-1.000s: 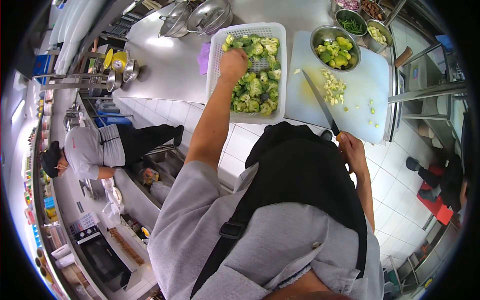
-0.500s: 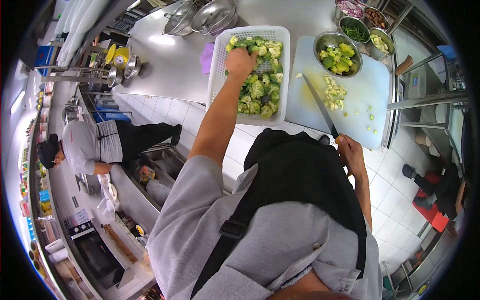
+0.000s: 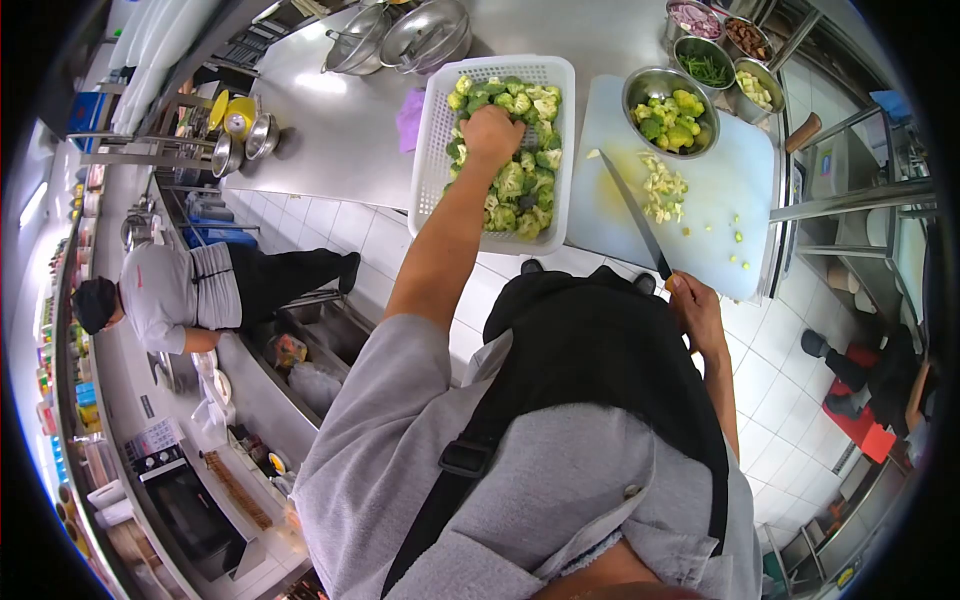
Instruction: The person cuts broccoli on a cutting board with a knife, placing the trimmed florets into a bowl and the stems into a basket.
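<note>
A kitchen worktop is seen from above, with the wearer's grey shirt and black apron filling the lower middle. The left hand point(image 3: 492, 137) is lowered into a white plastic basket point(image 3: 424, 180), where green and pale florets point(image 3: 512, 182) are heaped. The fingertips are hidden among the florets, so whether anything is gripped cannot be told. The wooden handle of a knife point(image 3: 641, 221) is gripped in the closed right hand point(image 3: 697, 306), just past the near edge of a white cutting board point(image 3: 745, 185). The blade is pointed forward and to the left over the board; whether the board is touched by it cannot be told.

Beside the blade, on its right, pale chopped pieces point(image 3: 663, 190) are heaped, and a few small green bits point(image 3: 738, 236) are scattered farther right. At the far side of the board, a metal bowl point(image 3: 650, 83) is partly filled with more florets. Beyond it, small metal containers of sliced onion point(image 3: 694, 20), green strips point(image 3: 704, 68), pale cubes point(image 3: 754, 90) and brown pieces point(image 3: 748, 38) are grouped. A purple cloth point(image 3: 409, 120) is placed just left of the basket. At the left, a co-worker point(image 3: 175, 285) is seen leaning over another counter.
</note>
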`<state>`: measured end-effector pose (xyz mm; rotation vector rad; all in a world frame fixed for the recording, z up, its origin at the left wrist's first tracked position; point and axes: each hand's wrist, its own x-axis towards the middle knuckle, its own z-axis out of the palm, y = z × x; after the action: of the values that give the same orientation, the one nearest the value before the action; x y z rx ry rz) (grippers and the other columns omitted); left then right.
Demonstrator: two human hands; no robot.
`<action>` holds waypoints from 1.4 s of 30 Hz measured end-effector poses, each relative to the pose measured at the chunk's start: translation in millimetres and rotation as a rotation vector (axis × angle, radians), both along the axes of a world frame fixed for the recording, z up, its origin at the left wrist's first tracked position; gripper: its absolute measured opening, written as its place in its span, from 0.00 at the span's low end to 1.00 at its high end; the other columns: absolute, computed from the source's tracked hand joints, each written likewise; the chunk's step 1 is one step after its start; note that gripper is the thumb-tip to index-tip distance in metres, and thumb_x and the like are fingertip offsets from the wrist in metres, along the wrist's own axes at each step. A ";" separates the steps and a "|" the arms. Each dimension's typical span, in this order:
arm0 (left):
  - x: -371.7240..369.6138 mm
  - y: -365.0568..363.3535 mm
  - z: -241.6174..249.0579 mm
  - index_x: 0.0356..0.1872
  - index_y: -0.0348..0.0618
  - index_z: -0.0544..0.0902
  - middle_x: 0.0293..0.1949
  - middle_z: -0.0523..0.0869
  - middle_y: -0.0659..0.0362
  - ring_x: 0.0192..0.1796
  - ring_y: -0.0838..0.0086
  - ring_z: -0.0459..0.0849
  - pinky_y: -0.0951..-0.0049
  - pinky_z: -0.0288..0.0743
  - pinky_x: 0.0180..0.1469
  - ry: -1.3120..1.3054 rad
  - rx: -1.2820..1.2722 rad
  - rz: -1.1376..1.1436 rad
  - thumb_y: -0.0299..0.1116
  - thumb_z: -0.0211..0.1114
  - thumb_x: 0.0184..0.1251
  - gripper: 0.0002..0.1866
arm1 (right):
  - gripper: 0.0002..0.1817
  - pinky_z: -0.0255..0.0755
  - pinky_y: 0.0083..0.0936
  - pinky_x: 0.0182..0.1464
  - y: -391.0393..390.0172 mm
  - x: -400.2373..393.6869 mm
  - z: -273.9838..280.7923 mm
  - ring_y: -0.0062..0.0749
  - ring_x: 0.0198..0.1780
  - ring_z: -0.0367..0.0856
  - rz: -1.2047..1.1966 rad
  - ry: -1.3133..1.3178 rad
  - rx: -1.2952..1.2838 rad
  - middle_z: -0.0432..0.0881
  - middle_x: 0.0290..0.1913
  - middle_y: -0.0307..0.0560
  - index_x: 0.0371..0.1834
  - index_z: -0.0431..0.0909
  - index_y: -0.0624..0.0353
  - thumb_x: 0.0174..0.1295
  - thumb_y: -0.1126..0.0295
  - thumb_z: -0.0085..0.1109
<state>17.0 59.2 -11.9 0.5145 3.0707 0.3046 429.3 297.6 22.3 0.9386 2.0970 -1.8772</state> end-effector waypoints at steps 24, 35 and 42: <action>16.2 25.7 25.0 0.38 0.38 0.96 0.30 0.93 0.48 0.34 0.56 0.93 0.62 0.87 0.45 -0.250 0.166 -0.146 0.50 0.79 0.62 0.21 | 0.17 0.64 0.22 0.25 -1.2 1.4 -3.3 0.16 0.22 0.69 -0.014 -0.015 -0.002 0.75 0.26 0.35 0.58 0.86 0.61 0.85 0.60 0.54; 31.6 -21.9 30.7 0.63 0.35 0.83 0.57 0.91 0.41 0.55 0.53 0.93 0.55 0.88 0.60 -0.983 1.542 0.021 0.39 0.61 0.78 0.21 | 0.19 0.65 0.22 0.28 0.4 8.9 -5.7 0.16 0.24 0.68 -0.033 0.056 0.148 0.75 0.25 0.35 0.62 0.87 0.62 0.85 0.59 0.55; 83.8 -18.2 73.3 0.69 0.37 0.77 0.63 0.86 0.35 0.52 0.63 0.91 0.67 0.87 0.58 -1.258 1.855 -0.250 0.39 0.57 0.82 0.22 | 0.18 0.65 0.22 0.30 6.1 1.8 17.3 0.16 0.26 0.69 0.032 -0.043 0.061 0.74 0.26 0.35 0.54 0.86 0.62 0.85 0.58 0.55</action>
<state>100.8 41.0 61.4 0.3172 0.8376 2.1745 431.1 303.7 39.6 0.9447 2.1427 -1.7706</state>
